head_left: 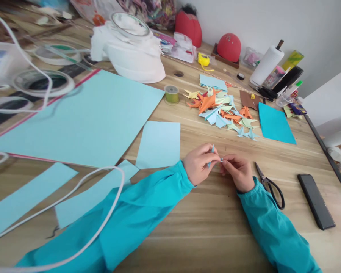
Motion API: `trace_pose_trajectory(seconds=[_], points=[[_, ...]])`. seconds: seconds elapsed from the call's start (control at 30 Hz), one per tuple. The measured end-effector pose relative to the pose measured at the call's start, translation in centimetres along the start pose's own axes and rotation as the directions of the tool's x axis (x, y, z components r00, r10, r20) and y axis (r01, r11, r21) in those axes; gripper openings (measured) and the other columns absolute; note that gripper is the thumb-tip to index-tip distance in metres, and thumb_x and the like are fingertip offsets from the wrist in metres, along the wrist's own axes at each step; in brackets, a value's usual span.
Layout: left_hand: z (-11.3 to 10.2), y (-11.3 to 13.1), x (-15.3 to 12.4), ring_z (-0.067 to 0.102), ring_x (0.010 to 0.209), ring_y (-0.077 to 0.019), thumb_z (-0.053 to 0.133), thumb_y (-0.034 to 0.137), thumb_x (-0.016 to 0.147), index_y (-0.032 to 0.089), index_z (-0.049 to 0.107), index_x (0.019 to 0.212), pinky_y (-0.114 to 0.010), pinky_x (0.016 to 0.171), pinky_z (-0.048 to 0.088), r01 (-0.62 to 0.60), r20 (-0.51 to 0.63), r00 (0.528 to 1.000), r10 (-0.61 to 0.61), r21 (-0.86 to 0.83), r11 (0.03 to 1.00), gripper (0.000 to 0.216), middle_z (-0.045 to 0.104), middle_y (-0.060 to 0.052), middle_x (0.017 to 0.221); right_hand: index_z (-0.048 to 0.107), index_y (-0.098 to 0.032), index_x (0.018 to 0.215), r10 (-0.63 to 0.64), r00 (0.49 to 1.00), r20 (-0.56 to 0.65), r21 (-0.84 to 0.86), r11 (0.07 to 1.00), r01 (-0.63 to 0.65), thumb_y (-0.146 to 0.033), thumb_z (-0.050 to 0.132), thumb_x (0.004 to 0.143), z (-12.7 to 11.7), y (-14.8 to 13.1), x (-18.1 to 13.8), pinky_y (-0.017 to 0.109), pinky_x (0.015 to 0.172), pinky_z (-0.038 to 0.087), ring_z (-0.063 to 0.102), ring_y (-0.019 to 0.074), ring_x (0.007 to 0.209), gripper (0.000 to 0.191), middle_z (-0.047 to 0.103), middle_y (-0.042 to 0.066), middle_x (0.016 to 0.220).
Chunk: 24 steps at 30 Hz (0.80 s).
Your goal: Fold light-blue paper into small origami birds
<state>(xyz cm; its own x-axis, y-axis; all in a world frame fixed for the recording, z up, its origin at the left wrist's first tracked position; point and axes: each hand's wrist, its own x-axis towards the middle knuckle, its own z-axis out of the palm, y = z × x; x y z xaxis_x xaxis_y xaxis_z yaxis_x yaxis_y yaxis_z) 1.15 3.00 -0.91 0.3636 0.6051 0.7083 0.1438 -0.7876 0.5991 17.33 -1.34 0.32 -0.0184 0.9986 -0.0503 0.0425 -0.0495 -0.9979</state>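
My left hand (201,163) is closed around a small folded blue paper crane (213,149), most of it hidden by the fingers. Thumb and forefinger of my right hand (238,170) pinch the pointed tip of the same paper. Both hands meet above the wooden table. Beyond them lies a pile of folded paper cranes (216,108) in orange, pale green, yellow and light blue. A square light blue sheet (159,144) rests left of my left hand, and black-handled scissors (269,185) lie just right of my right wrist.
A large light blue sheet (82,113) and cut strips (31,197) cover the left side. A white cable (118,201) loops over my left sleeve. A green thread spool (171,94), a bright blue sheet (276,123) and a phone (316,201) are on the table.
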Motion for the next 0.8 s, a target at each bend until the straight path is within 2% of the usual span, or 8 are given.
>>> trace_pose_trajectory(seconds=[0.47, 0.8], points=[[-0.08, 0.02, 0.0, 0.055, 0.073, -0.0108, 0.052, 0.01, 0.082, 0.016, 0.063, 0.079, -0.023, 0.066, 0.049, 0.01, 0.027, 1.0, -0.011, 0.018, 1.0, 0.013, 0.056, -0.005, 0.082, 0.064, -0.018, 0.076, 0.02, 1.0, -0.005, 0.004, 1.0, -0.02, -0.038, 0.067, 0.073, -0.03, 0.05, 0.02, 0.023, 0.046, 0.046, 0.054, 0.0109, 0.046, 0.02, 0.061, -0.001, 0.053], [0.13, 0.02, -0.09, 0.057, 0.074, -0.012, 0.053, 0.01, 0.081, 0.016, 0.064, 0.079, -0.023, 0.067, 0.05, -0.001, 0.041, 0.999, 0.0, 0.009, 1.0, 0.013, 0.059, -0.006, 0.08, 0.061, -0.019, 0.077, -0.084, 0.996, -0.043, -0.172, 0.982, 0.076, -0.039, 0.061, 0.078, 0.27, 0.27, -0.2, 0.025, 0.043, 0.043, 0.052, 0.0115, 0.043, 0.02, 0.058, -0.001, 0.051]])
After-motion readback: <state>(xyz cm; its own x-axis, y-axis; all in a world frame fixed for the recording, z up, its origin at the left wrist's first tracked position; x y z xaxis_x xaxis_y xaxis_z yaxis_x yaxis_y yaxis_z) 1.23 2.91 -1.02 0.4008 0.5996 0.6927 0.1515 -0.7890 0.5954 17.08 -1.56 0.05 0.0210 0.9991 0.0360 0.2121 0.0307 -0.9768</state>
